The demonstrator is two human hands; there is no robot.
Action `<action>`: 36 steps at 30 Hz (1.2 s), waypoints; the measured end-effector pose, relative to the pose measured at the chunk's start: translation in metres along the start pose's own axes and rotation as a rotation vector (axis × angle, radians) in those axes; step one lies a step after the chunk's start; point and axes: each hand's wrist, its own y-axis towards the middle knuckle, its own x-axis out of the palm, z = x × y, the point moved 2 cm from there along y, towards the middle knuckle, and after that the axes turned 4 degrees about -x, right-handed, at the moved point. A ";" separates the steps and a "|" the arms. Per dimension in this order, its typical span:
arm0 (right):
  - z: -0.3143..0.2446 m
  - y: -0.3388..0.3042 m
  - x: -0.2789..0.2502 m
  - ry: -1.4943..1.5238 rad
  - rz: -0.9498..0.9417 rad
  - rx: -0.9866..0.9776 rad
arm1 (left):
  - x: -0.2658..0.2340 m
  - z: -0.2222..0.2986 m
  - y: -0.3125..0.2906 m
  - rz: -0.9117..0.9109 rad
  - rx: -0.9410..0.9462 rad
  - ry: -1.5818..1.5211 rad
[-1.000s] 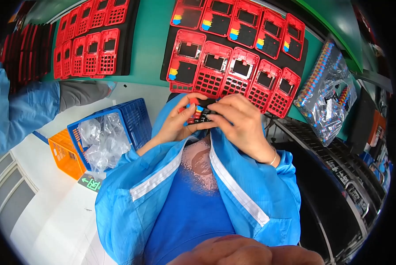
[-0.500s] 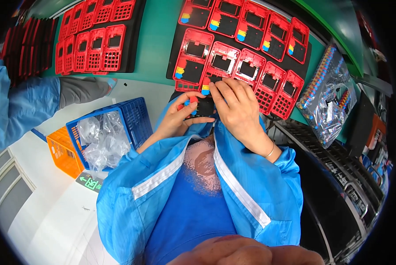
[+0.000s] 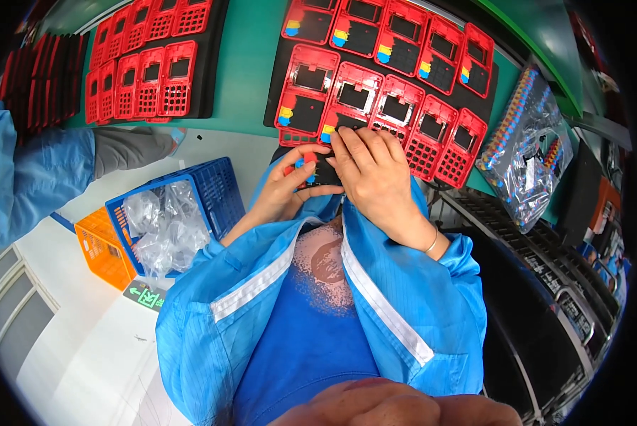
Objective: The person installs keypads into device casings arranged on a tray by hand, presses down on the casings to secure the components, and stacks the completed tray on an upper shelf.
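A clear plastic bag (image 3: pixel 528 153) with strips of small coloured parts lies at the right on the green desk (image 3: pixel 244 64). A blue crate (image 3: pixel 215 192) holds crumpled clear bags, and an orange crate (image 3: pixel 101 245) stands just beside it; a small green sign (image 3: pixel 146 296) with a white arrow lies below them. On a black tray (image 3: pixel 485 99) rest red plastic frames (image 3: pixel 396 113), each with a window and a grid of holes. The left hand (image 3: pixel 286 188) holds a black and red part (image 3: pixel 317 170) at the near edge of the tray, its grip narrow, thumb and fingers closed around the part. The right hand (image 3: pixel 375 174) lies flat over the same part, fingers pressing down on it. Another person's blue sleeve (image 3: pixel 27 177) comes in from the left.
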 end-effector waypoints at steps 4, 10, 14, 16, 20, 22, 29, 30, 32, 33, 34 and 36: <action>0.004 -0.001 0.002 0.021 -0.003 -0.035 | 0.001 0.001 -0.001 -0.007 0.001 0.004; 0.015 0.001 -0.003 0.159 0.024 0.011 | -0.008 -0.002 -0.001 -0.073 -0.034 -0.021; 0.015 -0.002 -0.021 0.502 0.081 0.069 | -0.011 -0.012 0.000 -0.067 0.006 -0.055; 0.013 -0.009 -0.019 0.666 0.020 0.170 | -0.012 -0.015 0.003 -0.121 0.011 -0.033; 0.031 -0.019 -0.033 0.648 0.120 0.355 | -0.008 -0.017 0.007 -0.214 0.005 -0.101; 0.042 -0.026 -0.034 0.488 0.128 0.409 | 0.001 -0.008 0.004 -0.196 -0.011 -0.077; 0.049 -0.027 -0.021 0.038 0.221 0.255 | 0.015 -0.007 0.004 -0.160 -0.036 0.041; 0.048 -0.026 -0.022 0.040 0.222 0.255 | 0.016 -0.007 0.004 -0.181 -0.024 0.040; 0.047 -0.023 -0.025 0.007 0.199 0.256 | 0.015 -0.008 0.004 -0.177 -0.041 0.039; 0.045 -0.023 -0.025 0.009 0.199 0.258 | 0.015 -0.008 0.005 -0.175 -0.057 0.037; 0.044 -0.023 -0.026 -0.005 0.239 0.251 | 0.014 -0.009 0.006 -0.176 -0.059 0.037; 0.044 -0.025 -0.026 -0.020 0.278 0.246 | 0.013 -0.012 0.008 -0.205 -0.046 0.010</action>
